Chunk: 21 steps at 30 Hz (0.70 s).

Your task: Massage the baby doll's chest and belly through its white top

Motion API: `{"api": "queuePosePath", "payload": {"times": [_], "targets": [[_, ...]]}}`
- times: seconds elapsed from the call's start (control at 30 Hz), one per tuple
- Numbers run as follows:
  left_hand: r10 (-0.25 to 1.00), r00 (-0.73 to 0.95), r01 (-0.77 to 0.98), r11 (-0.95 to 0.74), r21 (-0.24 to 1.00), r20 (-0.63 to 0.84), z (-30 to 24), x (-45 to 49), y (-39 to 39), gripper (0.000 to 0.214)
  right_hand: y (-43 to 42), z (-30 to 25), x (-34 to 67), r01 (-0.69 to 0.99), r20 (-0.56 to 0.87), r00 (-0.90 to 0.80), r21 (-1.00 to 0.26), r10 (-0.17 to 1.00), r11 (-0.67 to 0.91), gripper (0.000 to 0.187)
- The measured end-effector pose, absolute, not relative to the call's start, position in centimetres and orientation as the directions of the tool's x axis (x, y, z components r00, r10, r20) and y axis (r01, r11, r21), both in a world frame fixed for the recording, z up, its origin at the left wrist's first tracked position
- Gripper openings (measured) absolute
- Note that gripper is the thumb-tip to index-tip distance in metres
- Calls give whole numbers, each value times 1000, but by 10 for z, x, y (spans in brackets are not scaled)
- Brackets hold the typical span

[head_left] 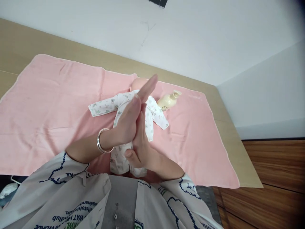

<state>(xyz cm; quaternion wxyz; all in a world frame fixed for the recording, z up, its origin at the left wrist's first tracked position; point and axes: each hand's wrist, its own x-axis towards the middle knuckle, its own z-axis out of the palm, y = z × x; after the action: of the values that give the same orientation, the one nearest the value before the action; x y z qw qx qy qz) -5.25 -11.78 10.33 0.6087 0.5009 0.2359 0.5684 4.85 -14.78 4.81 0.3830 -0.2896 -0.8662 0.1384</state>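
Observation:
My left hand and my right hand are pressed palm to palm, fingers stretched out flat. They hold nothing that shows. A silver bangle circles my left wrist. Beneath the hands a baby doll in white printed clothes lies on its back on a pink blanket. My hands and forearms hide much of its middle and part of its head. To the right of the doll, a pale yellow pump bottle lies tilted on the blanket beside its sleeve.
The blanket covers most of a light wooden table. A white wall stands behind the table's far edge. Brown wood-grain panelling is at the lower right. A dark object with a white item on it shows at the lower left.

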Motion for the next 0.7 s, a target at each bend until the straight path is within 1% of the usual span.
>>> {"api": "queuePosePath", "payload": {"times": [0.07,0.13,0.2,0.27,0.33,0.43,0.5,0.57,0.6,0.67,0.7], "targets": [[942,180,-482,-168,860,285,99,-46,-109,51,-148,50,49,420,553,-526,-491,646,763,95],[946,158,-488,-176,855,284,91,-40,-104,48,-145,53,53,516,458,-518,-506,723,691,95],[942,215,-467,-132,875,257,81,-35,-106,48,-142,56,59,567,417,-491,-514,765,644,88],[912,343,-433,-57,900,223,72,-31,-113,51,-139,60,65,573,453,-428,-533,782,623,79],[865,450,-414,-19,910,223,68,-28,-122,54,-137,65,70,609,505,-341,-524,793,596,74],[828,513,-399,-3,917,226,70,-24,-134,56,-135,70,76,719,540,-230,-467,810,515,67],[836,514,-360,4,933,195,75,-21,-139,57,-132,71,80,759,542,-146,-475,827,445,66],[826,525,-295,-49,954,205,77,-19,-140,58,-128,69,83,764,542,-61,-515,838,388,66],[807,546,-253,-95,963,223,77,-18,-140,59,-126,66,84,746,555,-37,-538,831,393,65],[774,579,-183,-184,966,257,76,-18,-138,59,-122,59,81,663,591,-17,-597,806,452,65],[776,574,-149,-214,965,261,74,-19,-136,59,-121,55,78,604,614,-24,-620,789,501,65]]}}
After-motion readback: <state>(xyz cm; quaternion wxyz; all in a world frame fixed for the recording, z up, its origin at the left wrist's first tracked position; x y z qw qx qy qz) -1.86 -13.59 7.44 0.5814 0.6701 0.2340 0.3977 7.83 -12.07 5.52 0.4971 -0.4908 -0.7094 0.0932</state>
